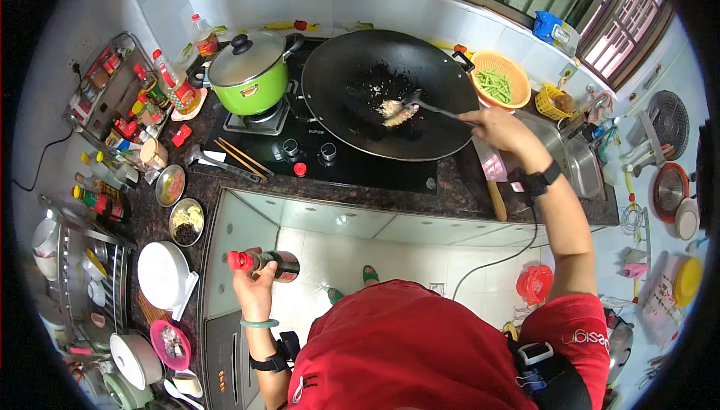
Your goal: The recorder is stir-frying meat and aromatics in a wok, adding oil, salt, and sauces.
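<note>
My left hand (254,289) grips a dark sauce bottle (280,266) with a red top, holding it tilted nearly flat over the floor in front of the counter. My right hand (504,130) is closed around the handle of a dark spatula (441,110). The spatula's blade rests in a large black wok (349,84), against a small heap of pale chopped food (396,112). Dark wet patches and scattered bits mark the wok's inner surface around the heap. What the pale food is cannot be told.
A green lidded pot (252,87) stands on the left burner. Chopsticks (242,158), a ladle (222,165) and a red cap (300,169) lie near the stove's front. Right of the wok are green beans (493,85) in an orange basket (520,75), a cleaver (493,176) and the sink (585,168).
</note>
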